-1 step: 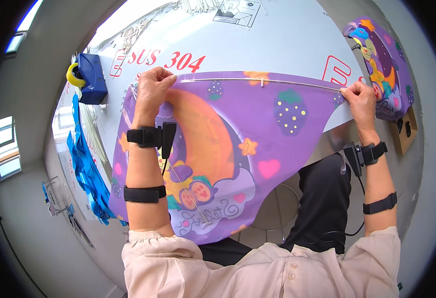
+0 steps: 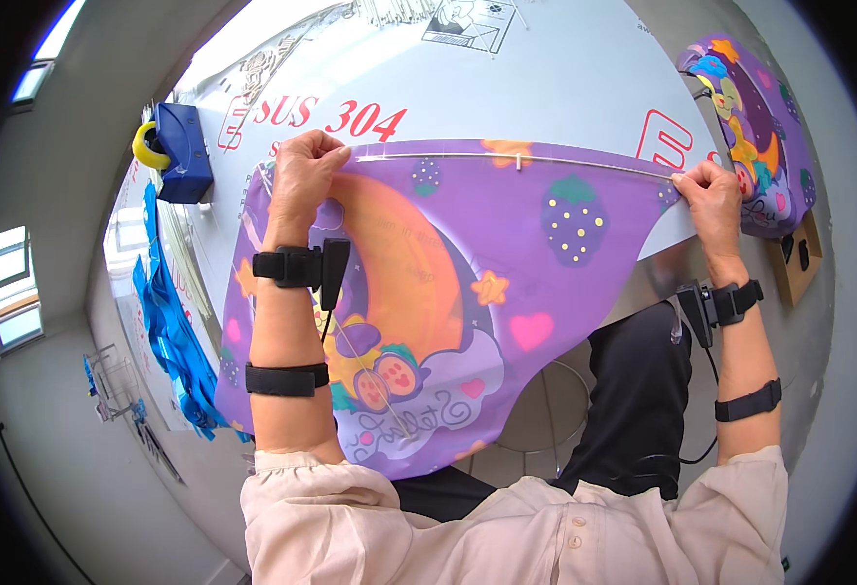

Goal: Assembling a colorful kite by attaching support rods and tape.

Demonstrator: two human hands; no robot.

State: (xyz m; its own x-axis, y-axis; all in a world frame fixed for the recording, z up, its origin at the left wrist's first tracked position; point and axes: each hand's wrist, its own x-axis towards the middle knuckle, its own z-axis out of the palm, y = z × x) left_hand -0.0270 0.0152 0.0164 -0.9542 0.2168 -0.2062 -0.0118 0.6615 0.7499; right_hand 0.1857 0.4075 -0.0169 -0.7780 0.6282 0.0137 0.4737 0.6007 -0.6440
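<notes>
A purple kite sail (image 2: pixel 501 229) printed with an orange crescent moon, berries, stars and hearts spreads over the table edge and down across my lap. Along its top edge runs a thin white rod (image 2: pixel 448 154), with a small white tab near its middle. My left hand (image 2: pixel 299 185) pinches the top edge near the rod's left end. At the right corner my right hand (image 2: pixel 711 205) pinches the edge at the rod's other end. Between the two hands the edge looks taut. Another thin stick lies slantwise on the sail, partly behind my left forearm.
On the left stand a blue tape dispenser (image 2: pixel 184 154) with a yellow roll and a heap of blue strips (image 2: pixel 170 331). A second purple printed sail (image 2: pixel 784 127) lies at the right, above a cardboard box (image 2: pixel 801 268). White sheeting (image 2: pixel 545 88) covers the table.
</notes>
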